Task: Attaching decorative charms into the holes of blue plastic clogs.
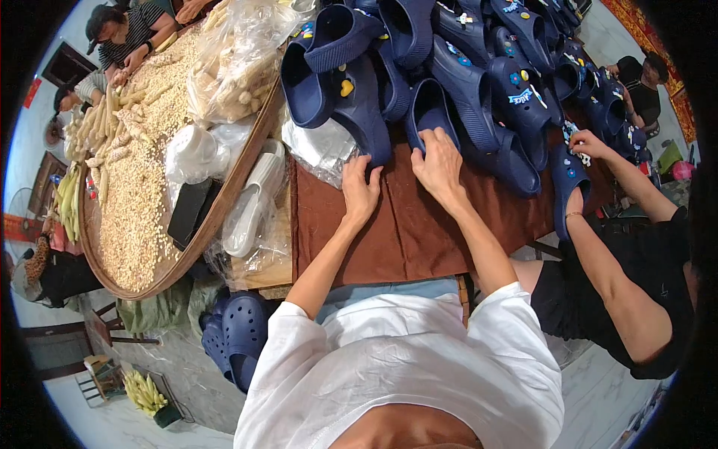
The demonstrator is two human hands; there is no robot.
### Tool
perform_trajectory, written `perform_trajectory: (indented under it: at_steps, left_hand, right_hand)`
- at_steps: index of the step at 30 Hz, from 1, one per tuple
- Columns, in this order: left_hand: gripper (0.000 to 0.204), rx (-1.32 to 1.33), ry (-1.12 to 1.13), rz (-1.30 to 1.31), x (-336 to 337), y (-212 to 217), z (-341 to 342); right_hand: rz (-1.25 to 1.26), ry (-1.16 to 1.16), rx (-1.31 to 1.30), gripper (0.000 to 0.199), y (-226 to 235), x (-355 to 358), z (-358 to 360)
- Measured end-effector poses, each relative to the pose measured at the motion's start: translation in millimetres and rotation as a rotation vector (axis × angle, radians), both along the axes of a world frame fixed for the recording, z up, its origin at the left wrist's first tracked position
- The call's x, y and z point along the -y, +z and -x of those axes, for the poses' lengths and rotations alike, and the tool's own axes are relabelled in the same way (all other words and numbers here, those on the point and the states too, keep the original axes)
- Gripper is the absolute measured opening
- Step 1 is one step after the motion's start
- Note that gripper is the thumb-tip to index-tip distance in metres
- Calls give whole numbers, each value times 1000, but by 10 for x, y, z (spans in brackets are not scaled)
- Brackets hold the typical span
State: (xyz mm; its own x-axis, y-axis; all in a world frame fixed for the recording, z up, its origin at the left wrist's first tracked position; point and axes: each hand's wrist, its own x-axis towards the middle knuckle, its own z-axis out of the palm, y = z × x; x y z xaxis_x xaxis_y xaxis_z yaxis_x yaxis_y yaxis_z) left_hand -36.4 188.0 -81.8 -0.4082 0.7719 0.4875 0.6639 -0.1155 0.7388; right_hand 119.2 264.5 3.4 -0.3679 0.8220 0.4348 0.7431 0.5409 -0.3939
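Two navy foam clogs lie at the near edge of a heap on the brown cloth. My left hand [360,193] has its fingers curled at the toe of a navy clog with a yellow charm [357,101]. The thumb lies just below that toe. My right hand [441,168] grips the near rim of another navy clog [431,108], whose opening faces me. Its fingers reach over the rim, and the thumb is at the side. Crumpled clear plastic [321,150] lies beside my left hand.
A large round tray [273,112] of corn kernels stands left. A white slipper [256,198] in plastic lies beside it. Loose navy clogs [243,329] sit lower left. At right, another person's hands [587,142] work on a navy clog [568,179]. Several people sit around.
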Motion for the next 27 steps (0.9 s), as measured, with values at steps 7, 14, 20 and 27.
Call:
perform_trajectory:
  at_steps: [7, 14, 20, 27]
  left_hand:
    - [29, -20, -4, 8, -5, -87, 32]
    - [33, 141, -52, 43, 97, 19, 116]
    - [48, 666, -115, 176, 588, 351, -80]
    - [102, 956, -188, 256, 871, 398, -343]
  right_hand:
    - [-67, 2, -30, 28, 280, 711, -212]
    - [19, 17, -37, 28, 533, 1430, -544]
    - [191, 33, -56, 28, 523, 2010, -696]
    - [195, 128, -28, 35, 283, 2082, -576]
